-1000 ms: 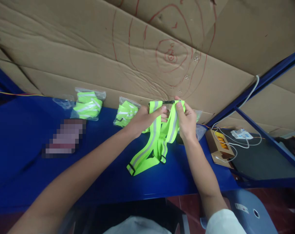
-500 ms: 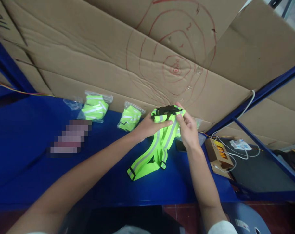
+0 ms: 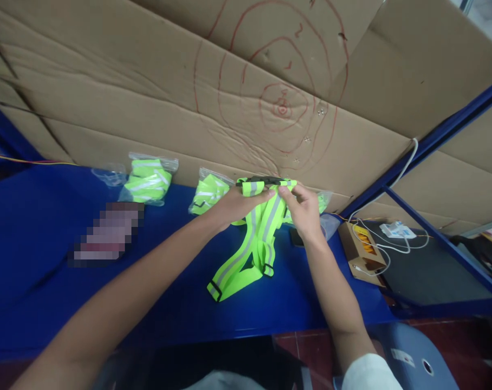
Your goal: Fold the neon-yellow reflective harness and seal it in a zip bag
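1. Left hand [image 3: 233, 203] & right hand [image 3: 305, 208]: fingers [image 3: 289, 192] pinch the top fold of the neon strap [image 3: 250, 244], just under its black buckle [image 3: 262, 180].
2. Strap looks light, soft, floppy. Best grip prob. at the folded top or buckle. Its lower loops lie on the blue counter [image 3: 168, 303].
3. Left of the hands: two bagged straps [image 3: 146, 181] by the cardboard wall [image 3: 148, 97]. Right: small box [image 3: 362, 252] w/ cable. Nothing blocks the hands.

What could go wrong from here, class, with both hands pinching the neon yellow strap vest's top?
The left hand and right hand grip only the top of the neon yellow reflective strap vest, so its hanging loops may twist or tangle.
Its black plastic buckle rests on the blue table and might snag.
The small cardboard box beside the right forearm could get knocked.
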### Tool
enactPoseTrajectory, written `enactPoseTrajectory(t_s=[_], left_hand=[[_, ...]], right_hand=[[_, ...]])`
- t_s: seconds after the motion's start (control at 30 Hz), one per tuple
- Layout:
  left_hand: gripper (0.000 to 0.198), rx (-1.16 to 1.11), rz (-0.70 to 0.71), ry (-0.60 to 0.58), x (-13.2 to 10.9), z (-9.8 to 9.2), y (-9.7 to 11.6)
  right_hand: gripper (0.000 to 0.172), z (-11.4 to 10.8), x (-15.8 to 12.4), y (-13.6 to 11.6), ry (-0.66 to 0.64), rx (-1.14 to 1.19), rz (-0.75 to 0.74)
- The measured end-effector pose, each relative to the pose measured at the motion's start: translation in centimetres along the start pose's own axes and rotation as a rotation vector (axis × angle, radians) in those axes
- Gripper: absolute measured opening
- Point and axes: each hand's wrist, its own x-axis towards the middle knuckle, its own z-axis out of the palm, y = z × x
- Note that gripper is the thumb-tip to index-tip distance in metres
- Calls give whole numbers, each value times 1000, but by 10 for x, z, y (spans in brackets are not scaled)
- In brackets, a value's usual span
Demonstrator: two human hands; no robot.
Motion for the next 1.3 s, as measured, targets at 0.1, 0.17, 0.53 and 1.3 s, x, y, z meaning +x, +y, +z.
enactPoseTrajectory(t_s=[0.1,0.17,0.53,1.3], left_hand=[[35,5,8,-33,-2,1,1],[38,-30,32,-74,-3,4,0],[49,-41,73,-216,-1,3,-11],[38,-392,-352,-500,2,9,-26]], right_hand=[[30,7,-3,3,83,8,36],[31,7,-3,3,108,-4,52],[51,-34,9,-2,-321,298,434],[36,-27,6,-13,-177,162,285]])
